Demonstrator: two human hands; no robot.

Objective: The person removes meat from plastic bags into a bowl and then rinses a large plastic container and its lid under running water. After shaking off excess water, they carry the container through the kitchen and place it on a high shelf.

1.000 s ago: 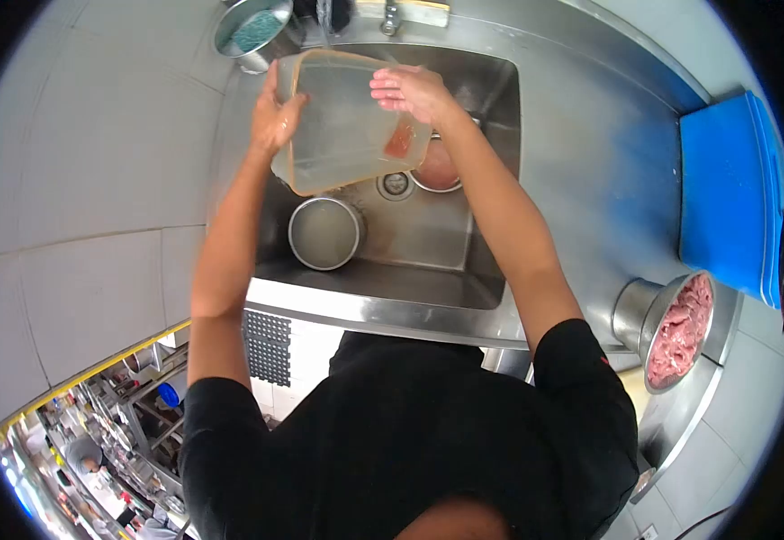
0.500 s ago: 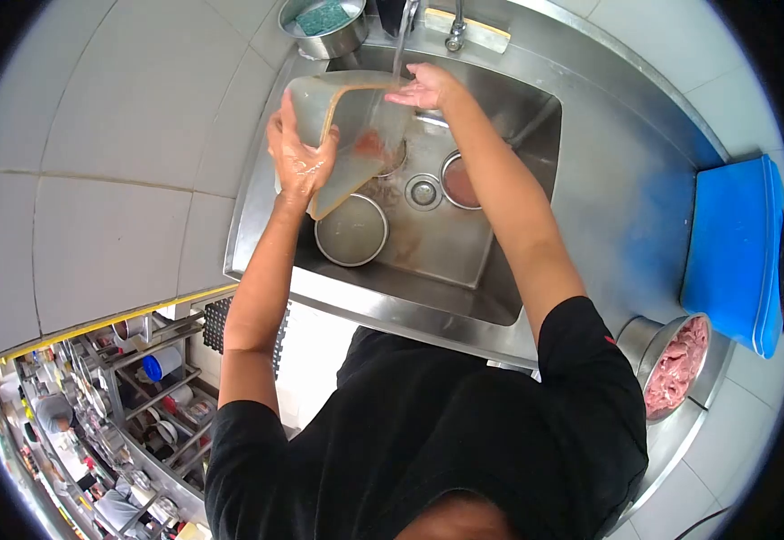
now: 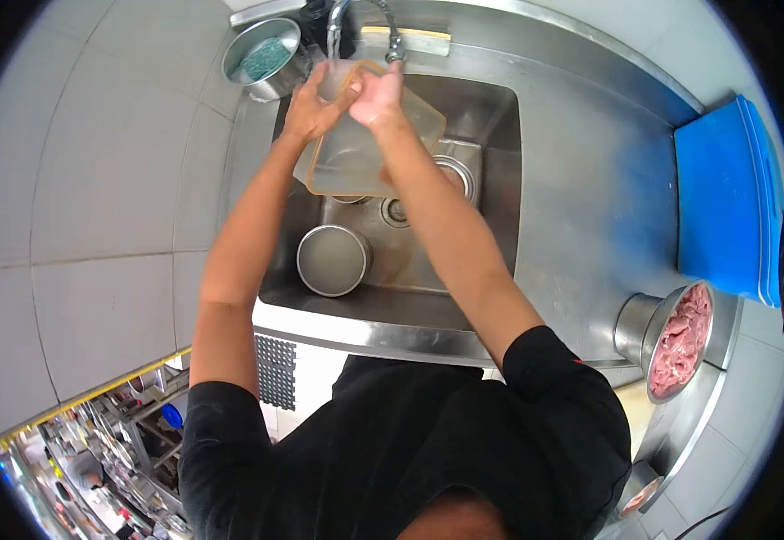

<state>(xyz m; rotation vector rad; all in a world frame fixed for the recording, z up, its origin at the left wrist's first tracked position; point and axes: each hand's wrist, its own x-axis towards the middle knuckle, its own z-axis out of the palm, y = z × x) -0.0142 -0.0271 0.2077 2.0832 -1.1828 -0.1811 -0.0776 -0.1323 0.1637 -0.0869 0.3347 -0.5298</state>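
Note:
A clear, yellowish-rimmed plastic container (image 3: 345,164) is tilted over the sink, beneath running water from the tap (image 3: 335,20). My left hand (image 3: 311,112) grips its upper left side, fingers spread along the wall. Close beside it, my right hand (image 3: 378,97) is at the container's upper rim, palm partly showing, with the fingers curled over the edge. Part of the rim is hidden behind both hands. Below, a round metal pan (image 3: 334,261) holding cloudy water sits in the sink (image 3: 419,304). Another round pan (image 3: 455,173) lies partly behind my right forearm.
A metal pot (image 3: 286,83) with a green scouring pad (image 3: 266,58) stands at the sink's back left corner. On the right counter are a blue bin (image 3: 725,198) and a metal bowl of raw meat (image 3: 683,342). Tiled wall (image 3: 108,180) borders the left.
The container has turned so its opening faces me more. My right hand has moved from the water stream to its rim, near my left hand. The head view has shifted.

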